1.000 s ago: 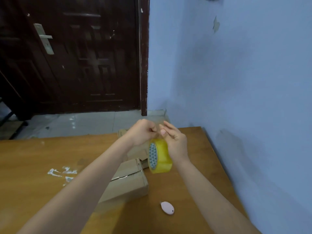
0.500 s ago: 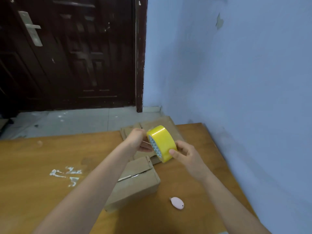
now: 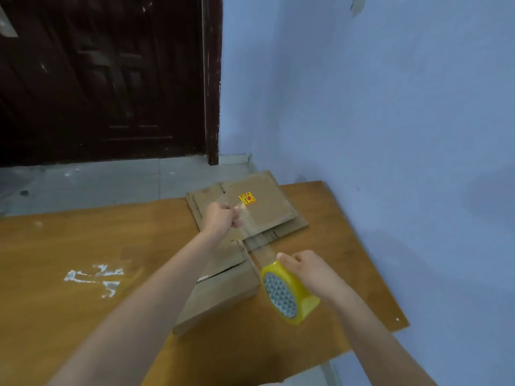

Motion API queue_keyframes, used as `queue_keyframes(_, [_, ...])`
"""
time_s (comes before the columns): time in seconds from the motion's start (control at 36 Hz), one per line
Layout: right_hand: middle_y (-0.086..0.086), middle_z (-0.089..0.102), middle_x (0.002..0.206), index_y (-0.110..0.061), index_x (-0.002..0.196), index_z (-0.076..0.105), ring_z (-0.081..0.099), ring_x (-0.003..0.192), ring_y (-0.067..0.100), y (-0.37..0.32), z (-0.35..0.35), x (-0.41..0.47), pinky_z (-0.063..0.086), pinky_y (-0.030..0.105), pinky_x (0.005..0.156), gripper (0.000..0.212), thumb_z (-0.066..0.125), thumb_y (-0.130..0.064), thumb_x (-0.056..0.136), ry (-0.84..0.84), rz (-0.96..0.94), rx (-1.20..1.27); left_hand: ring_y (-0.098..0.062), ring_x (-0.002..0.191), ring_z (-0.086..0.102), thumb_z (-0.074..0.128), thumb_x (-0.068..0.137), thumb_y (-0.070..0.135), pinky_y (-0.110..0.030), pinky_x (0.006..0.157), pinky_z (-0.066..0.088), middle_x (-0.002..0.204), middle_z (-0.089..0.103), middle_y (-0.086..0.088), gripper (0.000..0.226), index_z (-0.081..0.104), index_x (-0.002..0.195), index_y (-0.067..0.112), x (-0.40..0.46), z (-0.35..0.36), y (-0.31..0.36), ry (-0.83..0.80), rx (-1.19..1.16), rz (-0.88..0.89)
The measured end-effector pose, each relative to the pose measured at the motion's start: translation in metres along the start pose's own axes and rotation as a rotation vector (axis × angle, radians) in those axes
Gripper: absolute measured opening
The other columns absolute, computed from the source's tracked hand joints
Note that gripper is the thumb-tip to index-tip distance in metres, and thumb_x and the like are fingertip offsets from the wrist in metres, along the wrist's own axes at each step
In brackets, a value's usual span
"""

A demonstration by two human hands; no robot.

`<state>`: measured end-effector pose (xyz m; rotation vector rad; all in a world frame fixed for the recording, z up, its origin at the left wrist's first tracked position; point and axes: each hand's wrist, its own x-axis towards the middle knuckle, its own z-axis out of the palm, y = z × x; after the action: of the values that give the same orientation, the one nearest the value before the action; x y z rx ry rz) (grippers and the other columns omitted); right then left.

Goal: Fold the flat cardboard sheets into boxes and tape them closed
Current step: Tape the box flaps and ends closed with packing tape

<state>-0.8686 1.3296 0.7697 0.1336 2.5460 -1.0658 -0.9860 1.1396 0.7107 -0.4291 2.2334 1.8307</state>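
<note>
left hand (image 3: 221, 217) pinches tape end | right hand (image 3: 309, 270) grips tape roll (image 3: 288, 293)

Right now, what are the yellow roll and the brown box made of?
The yellow tape roll looks like glossy plastic film: a see-through strip stretches from it to the left hand. The folded brown box looks like matte cardboard, with creased flaps.

The two hands, which met at the tape roll (image 3: 289, 293) a second ago, are now well apart. The left hand (image 3: 221, 218) has moved away over the stack of flat cardboard sheets (image 3: 250, 207), pinching the tape's free end. The right hand (image 3: 309, 270) has drawn the roll back and down beside the folded box (image 3: 223, 288). A clear strip of tape (image 3: 256, 243) now stretches between them above the box.
</note>
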Motion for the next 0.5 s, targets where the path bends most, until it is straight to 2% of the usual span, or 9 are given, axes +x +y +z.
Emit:
queue_keyframes(0.14, [-0.005,0.039,0.06,-0.018,0.064,0.04,0.036,0.054,0.008,0.009,0.012,-0.008,0.029,0.024,0.051,0.039,0.054,-0.042,0.092,-0.019,-0.043,0.051,-0.015,0.065,0.053,0.057,0.093,0.019,-0.025,0.062,0.035,0.055,0.061,0.007,0.028,0.056,0.067,0.011,0.001,-0.007,-0.013,0.036,-0.003,0.037])
queue_keyframes(0.19, [-0.007,0.038,0.061,-0.018,0.066,0.042,0.035,0.053,0.005,0.017,0.019,-0.011,0.028,0.018,0.048,0.036,0.054,-0.04,0.092,-0.049,-0.059,0.032,-0.019,0.075,0.058,0.053,0.096,0.019,-0.027,0.07,0.037,0.065,0.065,0.003,0.027,0.056,0.07,0.012,0.002,-0.009,-0.018,-0.022,0.01,0.046])
queue_keyframes(0.28, [-0.005,0.036,0.064,-0.018,0.067,0.042,0.034,0.057,0.007,0.026,0.029,-0.013,0.026,0.021,0.052,0.033,0.053,-0.035,0.094,-0.074,-0.059,-0.011,-0.021,0.085,0.063,0.051,0.097,0.022,-0.029,0.071,0.041,0.079,0.068,-0.001,0.024,0.059,0.076,0.013,0.001,-0.007,-0.029,-0.076,0.12,0.051])
queue_keyframes(0.36, [-0.004,0.034,0.062,-0.018,0.065,0.039,0.033,0.055,0.008,0.034,0.038,-0.017,0.026,0.025,0.053,0.035,0.054,-0.033,0.093,-0.064,-0.016,0.084,-0.016,0.083,0.063,0.052,0.096,0.026,-0.033,0.075,0.048,0.084,0.07,0.004,0.023,0.065,0.083,0.013,0.0,-0.002,-0.044,-0.042,0.331,0.117])
queue_keyframes(0.42, [-0.007,0.036,0.06,-0.019,0.064,0.041,0.034,0.053,0.006,0.037,0.042,-0.018,0.028,0.022,0.051,0.035,0.054,-0.034,0.093,-0.04,0.026,0.143,-0.014,0.079,0.062,0.051,0.096,0.029,-0.032,0.069,0.048,0.083,0.069,0.006,0.025,0.067,0.084,0.014,-0.003,0.0,-0.051,-0.002,0.418,0.166])
queue_keyframes(0.5, [0.0,0.041,0.067,-0.016,0.073,0.047,0.039,0.059,0.011,0.042,0.05,-0.015,0.031,0.028,0.057,0.029,0.053,-0.036,0.093,-0.035,0.085,0.159,-0.017,0.07,0.061,0.05,0.096,0.034,-0.032,0.06,0.046,0.075,0.067,0.003,0.03,0.066,0.079,0.016,-0.006,0.001,-0.057,0.038,0.461,0.211])
